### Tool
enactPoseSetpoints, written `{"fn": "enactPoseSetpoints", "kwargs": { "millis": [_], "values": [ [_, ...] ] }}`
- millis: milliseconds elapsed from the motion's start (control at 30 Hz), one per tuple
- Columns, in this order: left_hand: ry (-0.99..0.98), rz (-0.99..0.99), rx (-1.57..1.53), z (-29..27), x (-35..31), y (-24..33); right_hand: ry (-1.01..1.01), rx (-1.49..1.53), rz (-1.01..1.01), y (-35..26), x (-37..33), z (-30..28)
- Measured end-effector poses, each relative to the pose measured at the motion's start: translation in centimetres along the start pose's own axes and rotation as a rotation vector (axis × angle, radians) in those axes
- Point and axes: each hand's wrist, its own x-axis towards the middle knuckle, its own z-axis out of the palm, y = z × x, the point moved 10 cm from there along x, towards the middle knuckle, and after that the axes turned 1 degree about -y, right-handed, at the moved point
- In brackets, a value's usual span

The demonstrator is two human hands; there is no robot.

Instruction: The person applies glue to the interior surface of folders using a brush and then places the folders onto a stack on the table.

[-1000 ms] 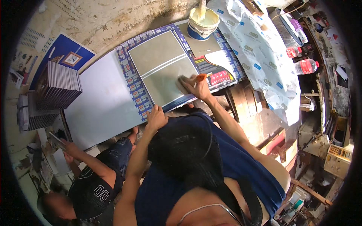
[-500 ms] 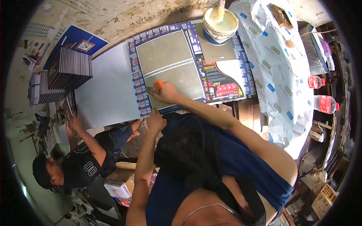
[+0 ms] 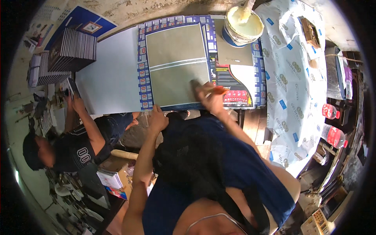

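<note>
A grey book cover (image 3: 176,49), made of two board panels with pale strips between them, lies on blue-patterned printed sheets (image 3: 144,84). My left hand (image 3: 158,118) is closed at the cover's near edge, fingertips pressed on its rim. Over the cover's near right corner, my right hand (image 3: 211,100) grips an orange-handled tool (image 3: 221,90). Motion smears the tool's dark end, so its exact kind cannot be made out. Beyond, to the right, stands a tub of pale paste (image 3: 239,37) with a paste-coated brush (image 3: 246,13) in it.
A white sheet (image 3: 107,74) and stacked dark books (image 3: 73,49) are on the left. Another person (image 3: 76,145) handles something there. Patterned wrapping paper (image 3: 288,98) covers the right side, with red-labelled bottles (image 3: 333,135) beside it and a wooden block (image 3: 310,33) on top.
My right hand has swept the orange-handled tool rightward, from the cover's left edge to its near right corner. My left hand stays at the near edge. The whole view has shifted slightly.
</note>
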Motion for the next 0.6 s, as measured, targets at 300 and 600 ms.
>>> {"fn": "enactPoseSetpoints", "kwargs": {
  "millis": [300,600],
  "values": [
    [0.035,0.030,0.003,-4.3,1.9,2.6,0.192,0.062,0.217,6.2,6.9,-12.1],
    [0.098,0.192,0.016,-3.3,2.6,10.9,-0.388,0.005,-0.567,4.5,24.9,6.8]
  ]
}}
